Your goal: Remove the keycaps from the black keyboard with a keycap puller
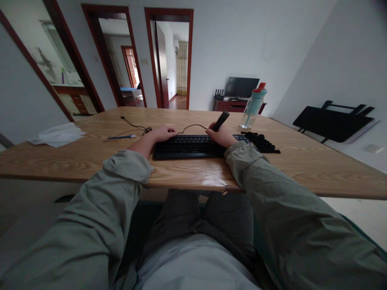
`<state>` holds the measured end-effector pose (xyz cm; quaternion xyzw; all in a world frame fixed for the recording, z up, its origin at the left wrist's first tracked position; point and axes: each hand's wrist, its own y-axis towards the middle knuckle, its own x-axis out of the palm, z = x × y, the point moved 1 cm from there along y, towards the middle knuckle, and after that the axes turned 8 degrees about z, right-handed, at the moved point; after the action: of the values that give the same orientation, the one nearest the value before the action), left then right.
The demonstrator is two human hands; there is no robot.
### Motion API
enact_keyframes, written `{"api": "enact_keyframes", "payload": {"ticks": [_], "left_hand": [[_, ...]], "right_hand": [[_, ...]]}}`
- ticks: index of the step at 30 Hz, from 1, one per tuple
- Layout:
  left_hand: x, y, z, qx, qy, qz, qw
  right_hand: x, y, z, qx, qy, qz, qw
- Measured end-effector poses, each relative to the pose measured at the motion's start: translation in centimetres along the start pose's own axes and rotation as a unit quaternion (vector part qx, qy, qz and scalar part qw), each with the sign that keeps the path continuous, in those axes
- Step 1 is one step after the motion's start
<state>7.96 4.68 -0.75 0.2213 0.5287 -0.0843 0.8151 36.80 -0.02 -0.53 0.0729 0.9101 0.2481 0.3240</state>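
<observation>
A black keyboard [190, 147] lies flat near the table's front edge, its cable running off the back. My left hand [165, 133] rests on its back left corner, fingers bent at the edge and thumb towards the right. Over the keyboard's right part, my right hand [223, 135] is closed around a thick black pen-shaped tool [222, 120]. The tool's upper end tilts up to the right; its lower end is hidden by the hand. Small black pieces that look like keycaps [261, 142] lie in a dark patch just right of the keyboard.
A clear bottle with a red and pale green top [254, 105] stands behind the black pieces. Left of the keyboard lie a thin blue-handled tool [121, 137], a coiled cable [146, 130] and white tissue or cloth [59, 135] on the wooden table [187, 173].
</observation>
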Motion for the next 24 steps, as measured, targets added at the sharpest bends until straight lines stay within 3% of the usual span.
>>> {"api": "enact_keyframes", "payload": {"ticks": [4,9,13,18,24], "left_hand": [[-0.1,-0.1,0.2,-0.004,-0.002,-0.001,1.000],[-0.2,-0.3,0.4,-0.016,-0.005,0.004,1.000],[-0.1,-0.2,0.1,-0.014,-0.010,0.005,1.000],[0.1,0.1,-0.5,0.001,0.006,0.003,1.000],[0.0,0.1,-0.3,0.011,0.010,-0.001,1.000]], "right_hand": [[-0.2,0.1,0.2,-0.003,-0.005,0.037,0.999],[-0.6,0.4,0.7,0.050,0.113,0.061,0.990],[-1.0,0.7,1.1,0.027,0.110,0.118,0.987],[-1.2,0.8,1.4,-0.012,0.083,0.119,0.989],[-1.3,0.8,1.5,-0.003,0.092,0.103,0.990]]}}
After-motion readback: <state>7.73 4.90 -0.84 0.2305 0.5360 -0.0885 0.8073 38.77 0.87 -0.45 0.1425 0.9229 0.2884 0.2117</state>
